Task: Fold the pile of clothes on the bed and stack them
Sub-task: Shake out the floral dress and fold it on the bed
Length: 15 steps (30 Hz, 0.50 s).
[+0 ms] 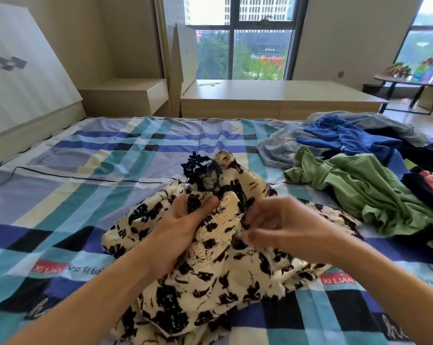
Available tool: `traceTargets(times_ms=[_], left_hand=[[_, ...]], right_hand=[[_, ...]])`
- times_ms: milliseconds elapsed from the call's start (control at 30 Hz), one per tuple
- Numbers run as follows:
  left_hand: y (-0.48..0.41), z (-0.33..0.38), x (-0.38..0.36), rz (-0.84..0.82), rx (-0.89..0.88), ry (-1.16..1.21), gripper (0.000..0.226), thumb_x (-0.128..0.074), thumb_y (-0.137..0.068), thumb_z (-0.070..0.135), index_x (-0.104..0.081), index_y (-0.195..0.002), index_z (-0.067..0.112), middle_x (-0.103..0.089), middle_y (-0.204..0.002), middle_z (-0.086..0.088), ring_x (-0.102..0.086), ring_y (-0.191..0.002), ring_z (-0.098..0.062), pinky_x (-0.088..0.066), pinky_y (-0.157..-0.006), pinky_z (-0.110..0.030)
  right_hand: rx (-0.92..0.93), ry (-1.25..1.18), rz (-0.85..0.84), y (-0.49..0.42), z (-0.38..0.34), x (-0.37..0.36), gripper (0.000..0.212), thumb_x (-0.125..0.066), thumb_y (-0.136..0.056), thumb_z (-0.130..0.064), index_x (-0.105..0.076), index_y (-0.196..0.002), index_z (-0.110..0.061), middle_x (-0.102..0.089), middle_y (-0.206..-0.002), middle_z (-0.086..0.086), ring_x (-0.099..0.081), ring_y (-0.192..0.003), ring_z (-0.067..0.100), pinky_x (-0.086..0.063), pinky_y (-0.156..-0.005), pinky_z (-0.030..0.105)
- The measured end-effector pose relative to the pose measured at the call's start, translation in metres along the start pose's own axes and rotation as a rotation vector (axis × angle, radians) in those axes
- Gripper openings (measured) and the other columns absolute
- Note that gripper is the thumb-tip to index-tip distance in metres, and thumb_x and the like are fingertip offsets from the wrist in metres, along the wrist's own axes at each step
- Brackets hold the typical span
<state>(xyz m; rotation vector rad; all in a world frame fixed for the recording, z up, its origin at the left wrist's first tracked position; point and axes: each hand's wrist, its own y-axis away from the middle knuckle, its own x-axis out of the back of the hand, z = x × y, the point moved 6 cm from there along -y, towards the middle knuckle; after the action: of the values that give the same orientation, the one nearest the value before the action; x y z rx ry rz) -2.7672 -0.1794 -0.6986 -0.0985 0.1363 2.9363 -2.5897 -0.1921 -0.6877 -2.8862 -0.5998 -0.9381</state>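
We have the cream-and-black printed garment [210, 257] bunched on the bed [73, 170] before us. Our left grip [178, 227] curls round a fold near its top, and our right grip [280, 225] pinches the cloth just beside it, likely hunting an edge to spread it flat. The unfolded pile [359, 185] waits to the right, apart.

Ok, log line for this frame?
left hand grips patterned garment | right hand pinches it | garment crumpled | pile unfolded, at right
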Motion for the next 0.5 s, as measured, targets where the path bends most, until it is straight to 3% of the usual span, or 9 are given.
traceTargets(times_ms=[100, 167, 267, 333, 400, 467, 500], left_hand=[[0.002, -0.001, -0.001, -0.071, 0.003, 0.031, 0.048, -0.078, -0.073, 0.036, -0.062, -0.115, 0.019, -0.077, -0.106, -0.003, -0.073, -0.099, -0.022, -0.053, -0.091, -0.045], [0.004, 0.003, 0.000, -0.118, -0.027, -0.032, 0.056, -0.084, -0.075, 0.041, -0.060, -0.122, 0.020, -0.074, -0.116, -0.004, -0.070, -0.108, -0.026, -0.050, -0.099, -0.051], [0.005, 0.008, 0.004, -0.149, -0.101, -0.129, 0.050, -0.078, -0.080, 0.038, -0.057, -0.121, 0.020, -0.075, -0.112, -0.001, -0.071, -0.105, -0.021, -0.052, -0.099, -0.049], [0.007, 0.017, 0.003, -0.134, -0.175, -0.207, 0.040, -0.072, -0.076, 0.033, -0.057, -0.112, 0.025, -0.076, -0.100, 0.012, -0.072, -0.094, -0.005, -0.056, -0.089, -0.026], [0.010, 0.027, 0.000, -0.116, -0.273, -0.309, 0.032, -0.069, -0.074, 0.032, -0.060, -0.105, 0.030, -0.074, -0.093, 0.024, -0.068, -0.088, 0.007, -0.049, -0.075, -0.005], [0.008, 0.035, 0.004, -0.076, -0.331, -0.368, 0.030, -0.070, -0.073, 0.033, -0.063, -0.102, 0.031, -0.074, -0.093, 0.023, -0.068, -0.087, 0.008, -0.046, -0.072, -0.002], [0.006, 0.038, 0.009, -0.044, -0.357, -0.377, 0.029, -0.071, -0.073, 0.032, -0.066, -0.101, 0.029, -0.075, -0.093, 0.020, -0.069, -0.086, 0.006, -0.046, -0.072, -0.003]], right_hand=[[-0.014, 0.053, 0.033, -0.004, 0.007, -0.018, 0.084, -0.080, -0.066, -0.061, -0.049, -0.137, -0.029, -0.066, -0.122, -0.010, -0.064, -0.108, 0.002, -0.052, -0.097, 0.028], [0.038, -0.099, 0.124, -0.007, 0.006, -0.021, 0.095, -0.087, -0.059, -0.055, -0.042, -0.140, -0.031, -0.065, -0.126, -0.008, -0.064, -0.113, 0.008, -0.051, -0.100, 0.032], [0.072, -0.440, 0.176, -0.008, 0.007, -0.014, 0.088, -0.086, -0.061, -0.021, -0.041, -0.136, -0.027, -0.072, -0.114, 0.010, -0.071, -0.103, 0.024, -0.057, -0.094, 0.037], [0.081, -0.559, 0.133, -0.009, 0.006, -0.012, 0.079, -0.080, -0.064, -0.012, -0.045, -0.133, -0.023, -0.073, -0.112, 0.016, -0.071, -0.103, 0.030, -0.058, -0.093, 0.040], [0.095, -0.539, 0.114, -0.007, 0.004, -0.007, 0.058, -0.075, -0.067, -0.009, -0.058, -0.123, -0.016, -0.075, -0.109, 0.009, -0.072, -0.101, 0.023, -0.057, -0.091, 0.033], [0.125, -0.391, 0.173, -0.005, 0.001, 0.003, 0.034, -0.072, -0.072, -0.015, -0.069, -0.106, -0.013, -0.076, -0.102, 0.004, -0.071, -0.098, 0.024, -0.056, -0.093, 0.037], [0.132, -0.330, 0.213, -0.003, 0.001, 0.010, 0.027, -0.071, -0.074, -0.020, -0.071, -0.100, -0.014, -0.076, -0.100, 0.004, -0.068, -0.098, 0.032, -0.054, -0.095, 0.046]])
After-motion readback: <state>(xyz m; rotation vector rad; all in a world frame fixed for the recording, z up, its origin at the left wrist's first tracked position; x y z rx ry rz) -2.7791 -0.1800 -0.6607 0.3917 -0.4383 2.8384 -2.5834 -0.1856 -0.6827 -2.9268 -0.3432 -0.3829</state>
